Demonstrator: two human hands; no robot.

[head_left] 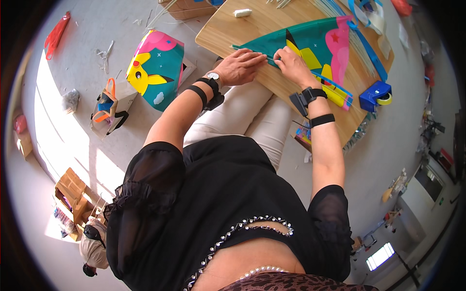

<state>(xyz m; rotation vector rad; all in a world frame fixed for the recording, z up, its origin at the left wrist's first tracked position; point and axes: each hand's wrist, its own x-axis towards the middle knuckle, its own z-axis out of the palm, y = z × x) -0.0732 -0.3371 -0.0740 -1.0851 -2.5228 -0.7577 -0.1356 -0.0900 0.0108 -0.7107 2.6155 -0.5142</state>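
Note:
A triangular green, pink and yellow kite sail [318, 36] with a cartoon figure lies on the wooden table [218, 30]. My left hand [240, 67] rests with its fingers stretched flat along the sail's near edge, by its pointed left end. Close to its right, my right hand [292, 64] is closed in a pinch at the same edge. A short, thin, pale piece [271, 59] shows between the fingertips of both hands. It seems to run into the right hand's pinch, but its far end is hidden by the fingers.
A blue tape dispenser [374, 97] sits at the table's right edge, and thin rods [366, 56] lie beyond the sail. At the far edge is a white block [242, 13]. Another printed sail [158, 70] and a bag [112, 107] stand left of my legs.

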